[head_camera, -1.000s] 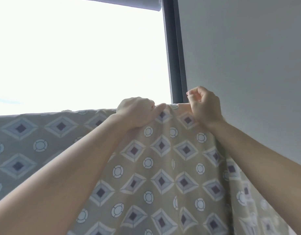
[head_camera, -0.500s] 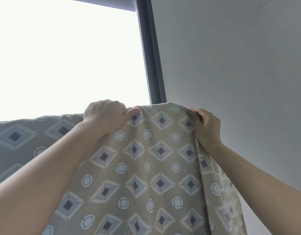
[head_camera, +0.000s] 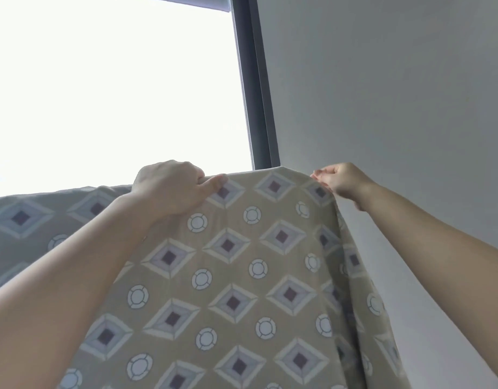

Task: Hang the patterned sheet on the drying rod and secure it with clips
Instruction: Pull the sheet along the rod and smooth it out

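The patterned sheet [head_camera: 242,276], beige with grey diamonds and white rings, hangs over a rod that the cloth hides. Its folded top edge runs from the left side to the upper right corner. My left hand [head_camera: 172,189] grips the top edge near the middle, thumb pressed on the front of the cloth. My right hand [head_camera: 340,179] pinches the sheet's top right corner between fingertips. The stretch of cloth between the hands is pulled flat. No clips are in view.
A bright window [head_camera: 116,88] fills the upper left, with a dark vertical frame [head_camera: 256,108] beside it. A plain grey wall [head_camera: 396,94] stands to the right, close to the sheet's right edge.
My hands have spread apart along the top edge. The right hand has gone rightward to the corner, and the cloth between them is now smoother.
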